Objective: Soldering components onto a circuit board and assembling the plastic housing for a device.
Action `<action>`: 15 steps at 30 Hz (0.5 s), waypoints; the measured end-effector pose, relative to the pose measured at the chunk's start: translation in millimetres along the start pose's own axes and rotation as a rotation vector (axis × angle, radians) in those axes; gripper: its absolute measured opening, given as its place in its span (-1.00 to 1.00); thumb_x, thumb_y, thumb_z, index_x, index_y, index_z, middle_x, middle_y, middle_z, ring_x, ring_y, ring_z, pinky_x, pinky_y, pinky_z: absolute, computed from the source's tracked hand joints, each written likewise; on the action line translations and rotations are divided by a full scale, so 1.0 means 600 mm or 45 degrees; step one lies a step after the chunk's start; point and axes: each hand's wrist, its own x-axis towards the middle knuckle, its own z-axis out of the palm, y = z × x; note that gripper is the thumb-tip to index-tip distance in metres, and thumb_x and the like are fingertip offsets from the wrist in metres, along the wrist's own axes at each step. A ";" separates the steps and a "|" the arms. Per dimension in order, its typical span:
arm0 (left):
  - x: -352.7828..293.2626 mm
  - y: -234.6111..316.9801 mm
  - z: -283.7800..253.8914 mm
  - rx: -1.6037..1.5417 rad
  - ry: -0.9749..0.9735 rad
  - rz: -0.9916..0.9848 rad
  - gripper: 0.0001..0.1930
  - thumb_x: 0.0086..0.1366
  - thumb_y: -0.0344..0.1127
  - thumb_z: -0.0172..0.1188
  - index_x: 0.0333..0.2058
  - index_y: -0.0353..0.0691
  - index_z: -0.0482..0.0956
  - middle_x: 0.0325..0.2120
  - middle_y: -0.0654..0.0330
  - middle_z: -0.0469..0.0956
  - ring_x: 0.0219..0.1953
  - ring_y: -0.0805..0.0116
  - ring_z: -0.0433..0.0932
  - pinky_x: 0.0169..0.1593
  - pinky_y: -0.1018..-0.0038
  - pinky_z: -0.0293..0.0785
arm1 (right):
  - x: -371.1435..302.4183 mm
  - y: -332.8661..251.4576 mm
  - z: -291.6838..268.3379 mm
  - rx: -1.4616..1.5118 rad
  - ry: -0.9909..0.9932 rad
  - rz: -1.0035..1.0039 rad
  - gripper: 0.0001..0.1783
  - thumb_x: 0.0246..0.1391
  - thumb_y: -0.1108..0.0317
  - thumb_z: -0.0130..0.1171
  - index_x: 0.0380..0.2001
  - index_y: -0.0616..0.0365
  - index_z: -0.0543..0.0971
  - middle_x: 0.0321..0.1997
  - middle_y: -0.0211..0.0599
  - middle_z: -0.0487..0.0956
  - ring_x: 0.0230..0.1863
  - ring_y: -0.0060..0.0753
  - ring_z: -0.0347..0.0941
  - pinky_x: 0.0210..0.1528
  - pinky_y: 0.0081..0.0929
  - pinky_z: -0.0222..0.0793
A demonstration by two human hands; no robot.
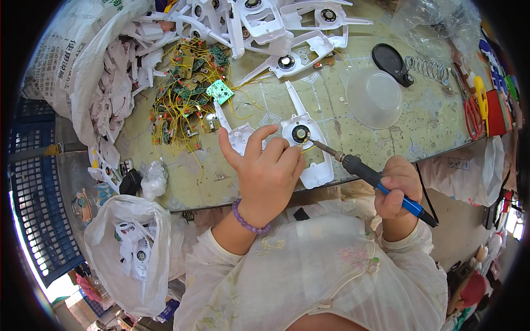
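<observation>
My right hand (pixel 398 187) grips a blue and black soldering iron (pixel 370 175). Its metal tip touches the small round speaker (pixel 301 134) set in a white plastic shell (pixel 309 149) on the table. My left hand (pixel 266 168) rests on the shell's left side and holds it down, with the fingers spread toward the speaker. A second white shell (pixel 234 132) lies just left of the hand, partly under it. A purple bead bracelet sits on my left wrist.
A heap of green circuit boards with yellow wires (pixel 187 94) lies to the left. More white shells (pixel 265 27) pile at the back. A clear bowl (pixel 374 99), black lid (pixel 389 60), spring (pixel 428 67) and red scissors (pixel 473 113) lie right. Bags of parts (pixel 130 254) hang left.
</observation>
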 end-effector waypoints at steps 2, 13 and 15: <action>-0.001 0.000 0.000 0.000 0.006 -0.002 -0.92 -0.05 -0.33 0.32 -0.53 -0.02 0.59 -0.50 0.40 0.44 -0.09 0.30 0.48 0.24 -0.30 -0.27 | -0.001 0.001 0.001 -0.013 0.005 0.002 -0.81 0.11 0.31 0.08 -0.42 0.23 0.47 -0.64 -0.30 0.43 -0.73 -0.40 0.24 -0.67 -0.49 0.14; 0.000 0.001 -0.001 0.012 -0.021 -0.011 -0.92 -0.05 -0.33 0.31 -0.54 -0.03 0.58 -0.51 0.40 0.43 -0.08 0.30 0.48 0.24 -0.30 -0.25 | 0.001 -0.004 -0.002 -0.038 -0.050 0.017 -0.82 0.08 0.32 0.07 -0.45 0.23 0.47 -0.66 -0.31 0.42 -0.73 -0.37 0.25 -0.68 -0.47 0.14; 0.000 0.001 -0.001 0.012 -0.017 -0.014 -0.92 -0.05 -0.33 0.31 -0.55 -0.03 0.57 -0.51 0.40 0.43 -0.08 0.30 0.48 0.24 -0.30 -0.25 | 0.001 -0.005 -0.001 -0.056 -0.040 0.012 -0.82 0.08 0.32 0.07 -0.46 0.23 0.47 -0.67 -0.31 0.41 -0.74 -0.37 0.25 -0.69 -0.46 0.14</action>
